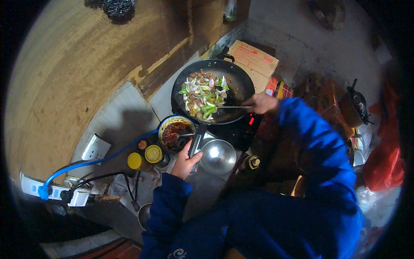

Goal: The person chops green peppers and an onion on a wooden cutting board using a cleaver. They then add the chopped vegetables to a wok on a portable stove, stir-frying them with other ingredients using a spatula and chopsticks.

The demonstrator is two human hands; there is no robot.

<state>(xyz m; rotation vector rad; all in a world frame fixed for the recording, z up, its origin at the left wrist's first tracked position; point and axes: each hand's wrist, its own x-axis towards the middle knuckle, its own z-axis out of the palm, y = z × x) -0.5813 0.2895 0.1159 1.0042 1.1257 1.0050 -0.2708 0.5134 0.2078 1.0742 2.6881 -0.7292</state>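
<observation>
A black wok (237, 76) sits on a black induction cooker (226, 132) with a lit red display. Sliced onion, green pepper and brown pieces of food (203, 94) are heaped toward the wok's left side. My left hand (186, 163) grips the wok's long handle (198, 142). In my right hand (265, 103), over the wok's right rim, is a thin metal utensil (234, 106); its far end reaches into the food and is hidden there. Left of the handle stands an enamel pot (166, 124) of dark red sauce with a metal spoon (184, 135) in it.
A shiny metal bowl (218, 157) sits right of the handle, close to a bottle (252, 162). Yellow-lidded jars (153, 153) stand left. A blue cable (106, 158) runs to a power strip (32, 184). Beyond the wok lies a cardboard box (252, 58); a red plastic bag (385, 165) hangs right.
</observation>
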